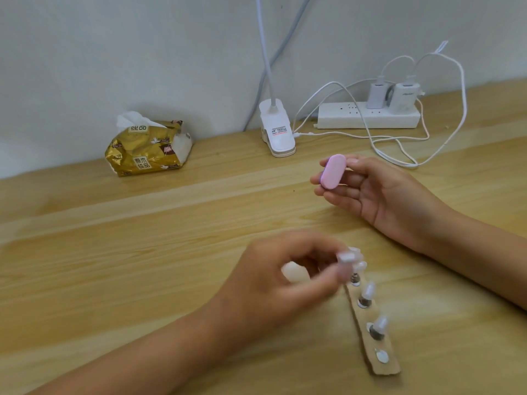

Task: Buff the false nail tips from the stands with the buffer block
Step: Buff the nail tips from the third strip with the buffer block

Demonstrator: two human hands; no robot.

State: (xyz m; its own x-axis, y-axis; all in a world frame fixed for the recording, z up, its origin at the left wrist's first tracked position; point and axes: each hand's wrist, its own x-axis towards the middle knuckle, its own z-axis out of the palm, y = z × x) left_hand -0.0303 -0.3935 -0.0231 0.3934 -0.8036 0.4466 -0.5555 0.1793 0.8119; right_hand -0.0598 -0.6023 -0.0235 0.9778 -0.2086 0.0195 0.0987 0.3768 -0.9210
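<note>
Wooden table [114, 252], white wall [114, 52], buffer block [333, 171]

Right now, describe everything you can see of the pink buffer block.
The buffer block is a small pink oblong with rounded ends, matte and foam-like, a thin purple layer showing along its left edge. The right hand pinches it by its edges, fingers below, holding it tilted above the wooden table, broad face toward the camera. Nothing else touches it.

Brightness: fairly bright, soft, even.
Shadows: faint, diffuse beside the tissue pack [148, 146] at 10 o'clock.
Sheen: pale patch on the wooden table [114, 238] at 9 o'clock.
Blur: left hand [273, 283] at 6 o'clock and its pinched false nail tip [347, 256] are smeared; right hand [379, 192] and buffer block [333, 171] are sharp.
Distortion: plank lines curve slightly.
</note>
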